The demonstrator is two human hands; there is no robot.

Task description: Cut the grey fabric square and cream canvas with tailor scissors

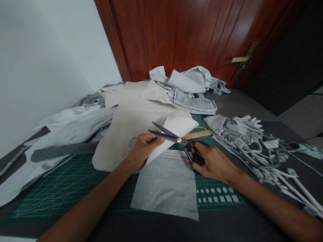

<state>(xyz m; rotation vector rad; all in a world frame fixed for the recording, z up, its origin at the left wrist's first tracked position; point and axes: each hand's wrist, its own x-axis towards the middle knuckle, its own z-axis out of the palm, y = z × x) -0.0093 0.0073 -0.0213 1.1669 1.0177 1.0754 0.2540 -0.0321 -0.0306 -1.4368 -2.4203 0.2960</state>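
Observation:
My right hand [213,163] grips the handles of black scissors [174,137], whose open blades point left over the edge of a cream fabric sheet [131,124]. My left hand [142,151] pinches that sheet's folded edge right beside the blades. Beneath both hands a grey fabric rectangle [168,183] lies flat on a green cutting mat [68,181].
A wooden ruler [198,135] lies just behind the scissors. Grey fabric strips and scraps [254,144] are heaped at the right, grey garments [191,89] at the back, white cloth [60,124] at the left. A wall stands left, a red-brown door [191,33] behind.

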